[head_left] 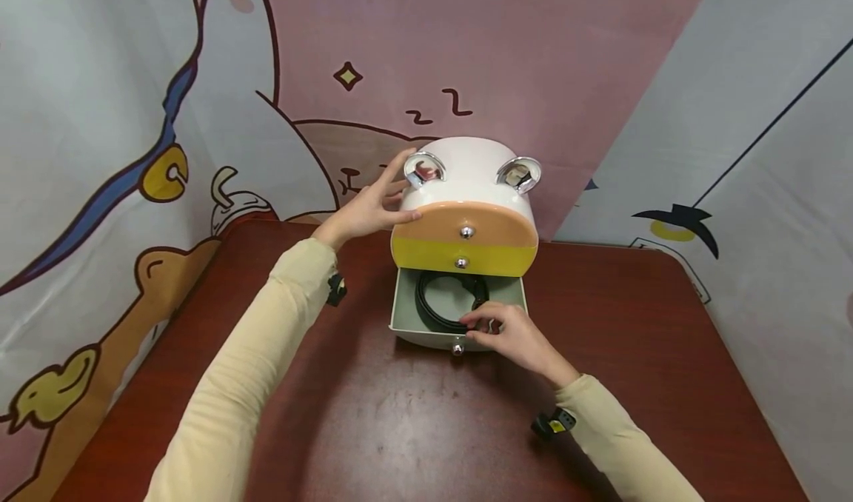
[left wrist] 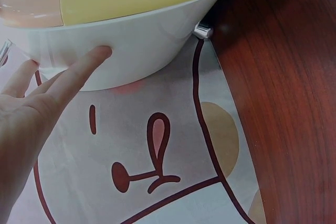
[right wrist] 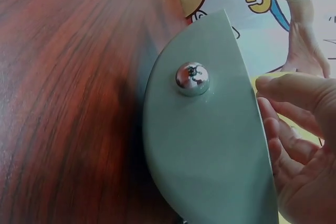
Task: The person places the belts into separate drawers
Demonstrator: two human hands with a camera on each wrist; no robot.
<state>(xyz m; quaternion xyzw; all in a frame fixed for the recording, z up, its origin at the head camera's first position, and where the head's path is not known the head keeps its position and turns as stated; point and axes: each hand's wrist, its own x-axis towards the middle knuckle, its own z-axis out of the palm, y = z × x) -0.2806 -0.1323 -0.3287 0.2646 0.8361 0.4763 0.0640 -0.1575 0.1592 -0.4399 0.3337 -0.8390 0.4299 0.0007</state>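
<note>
A small white drawer cabinet [head_left: 466, 172] with silver ears stands against the back wall. Its orange drawer [head_left: 429, 224] and yellow drawer [head_left: 426, 258] are closed, while the grey-green bottom drawer [head_left: 403, 309] is pulled out. Inside that drawer lies a coiled black cable [head_left: 426, 311]. My right hand [head_left: 513, 335] reaches over the drawer's front edge and pinches the near side of the coil between thumb and fingers; the drawer front [right wrist: 205, 129] hides the cable in the right wrist view. With fingers spread, my left hand [head_left: 369, 206] rests against the cabinet's left side, fingertips on the white shell [left wrist: 142, 51].
The cabinet is on a dark red-brown wooden table [head_left: 393, 428]. Cartoon-printed cloth [head_left: 533, 58] hangs behind and on both sides. A silver round knob [right wrist: 192, 79] sticks out from the drawer front.
</note>
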